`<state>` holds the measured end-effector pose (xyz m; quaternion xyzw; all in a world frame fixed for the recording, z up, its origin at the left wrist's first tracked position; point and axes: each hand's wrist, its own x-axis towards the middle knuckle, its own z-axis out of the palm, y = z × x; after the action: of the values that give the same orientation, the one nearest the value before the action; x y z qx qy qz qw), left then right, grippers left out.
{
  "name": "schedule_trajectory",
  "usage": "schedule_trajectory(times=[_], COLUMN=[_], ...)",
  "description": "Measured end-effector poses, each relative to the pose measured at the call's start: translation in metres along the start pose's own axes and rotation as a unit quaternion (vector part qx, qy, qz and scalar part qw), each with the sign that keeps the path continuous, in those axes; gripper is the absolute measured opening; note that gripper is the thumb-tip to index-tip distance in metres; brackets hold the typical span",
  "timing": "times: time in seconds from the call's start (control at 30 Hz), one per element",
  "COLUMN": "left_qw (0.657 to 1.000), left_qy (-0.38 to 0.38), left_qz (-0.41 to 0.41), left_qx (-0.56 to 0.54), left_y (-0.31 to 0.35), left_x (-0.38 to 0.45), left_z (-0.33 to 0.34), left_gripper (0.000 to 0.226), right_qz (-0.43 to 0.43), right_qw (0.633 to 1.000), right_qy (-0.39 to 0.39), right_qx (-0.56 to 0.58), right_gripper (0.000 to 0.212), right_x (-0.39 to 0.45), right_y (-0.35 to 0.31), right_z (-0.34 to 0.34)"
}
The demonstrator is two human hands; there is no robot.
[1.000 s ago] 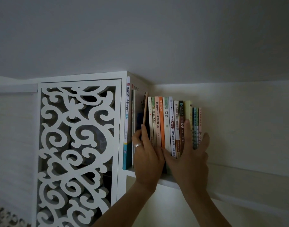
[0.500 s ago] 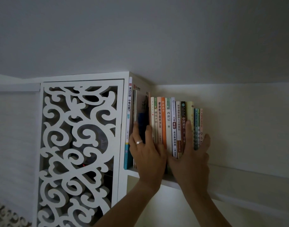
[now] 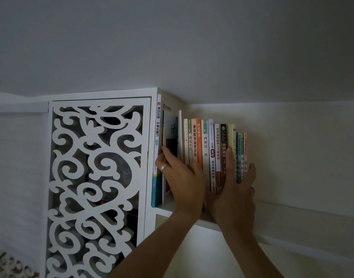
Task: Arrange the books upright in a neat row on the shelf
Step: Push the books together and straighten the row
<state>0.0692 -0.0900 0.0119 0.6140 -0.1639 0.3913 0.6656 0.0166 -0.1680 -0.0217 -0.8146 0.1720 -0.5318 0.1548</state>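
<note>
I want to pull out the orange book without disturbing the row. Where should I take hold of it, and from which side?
Probably the top of the orange book's spine, from the front and above. It stands upright, pressed between neighbouring spines, so its covers are closed off, and the left hand covers its lower part. Only the upper spine shows free.

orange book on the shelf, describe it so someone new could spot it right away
Start at the white scroll-cut cabinet panel and look right to the row of upright books on the white shelf. The bright orange-spined paperback stands just above the left hand, the only solid orange spine among pale ones.
</note>
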Motion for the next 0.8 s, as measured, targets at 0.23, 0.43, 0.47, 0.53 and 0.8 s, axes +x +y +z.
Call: schedule_trajectory(times=[0.23, 0.43, 0.47, 0.53, 0.8], left_qw=[0.999, 0.988, 0.987, 0.984, 0.915], left_qy=[0.004, -0.028, -0.048, -0.069, -0.043], left_qz=[-0.027, 0.079, 0.081, 0.102, 0.325], left_qx=[0.033, 0.129, 0.127, 0.126, 0.235], left_y=[0.007, -0.004, -0.007, -0.014, -0.057], left_x=[0.014, 0.0, -0.001, 0.001, 0.027], left_z=[-0.004, -0.008, -0.009, -0.014, -0.043], left_gripper=[0.046, 0.042, 0.046, 0.051, 0.062], right_qz=[0.003, -0.002, -0.006, -0.014, -0.045], right_qw=[1.0, 1.0, 1.0, 1.0, 0.998], right_qy=[-0.006, -0.004, -0.001, 0.001, -0.036], right_qx=[0.005, -0.003, -0.003, -0.002, -0.023], right_gripper=[0.114, 0.117, 0.117, 0.116, 0.118], right_x=[-0.001, 0.001, 0.002, 0.003, 0.004], right_y=[-0.003, -0.001, -0.001, -0.001, -0.015], right_z=[-0.003, 0.0, 0.0, 0.001, 0.004])
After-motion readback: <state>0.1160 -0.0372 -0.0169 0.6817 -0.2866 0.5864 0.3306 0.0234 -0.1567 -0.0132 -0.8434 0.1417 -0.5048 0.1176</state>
